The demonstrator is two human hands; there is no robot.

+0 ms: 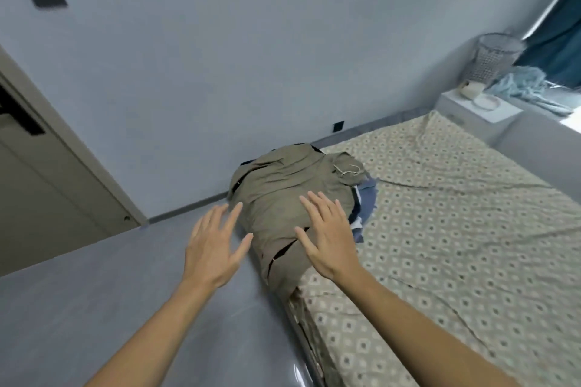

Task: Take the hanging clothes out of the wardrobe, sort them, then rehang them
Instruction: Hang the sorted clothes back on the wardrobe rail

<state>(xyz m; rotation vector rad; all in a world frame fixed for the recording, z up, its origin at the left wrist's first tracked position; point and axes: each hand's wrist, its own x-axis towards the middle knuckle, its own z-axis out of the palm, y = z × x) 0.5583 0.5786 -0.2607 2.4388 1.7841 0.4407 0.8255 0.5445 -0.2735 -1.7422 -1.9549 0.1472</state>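
A pile of clothes lies on the near left corner of the bed (456, 229). An olive-khaki garment (283, 188) covers the top of the pile, and blue and dark fabric (366, 204) shows under its right side. My right hand (327, 239) is spread flat over the khaki garment's right part, fingers straight. To the left of the pile, beside the bed's edge, my left hand (215, 248) hovers with its fingers spread and holds nothing. No hangers or wardrobe rail are in view.
The bed carries a beige patterned sheet. Grey floor (94, 308) lies to the left, with a brown door (47, 192) beyond it. A white nightstand (478, 107) at the back right holds a mesh basket (493, 63), a roll and light-blue cloth (528, 88). A teal curtain (559, 41) hangs beyond.
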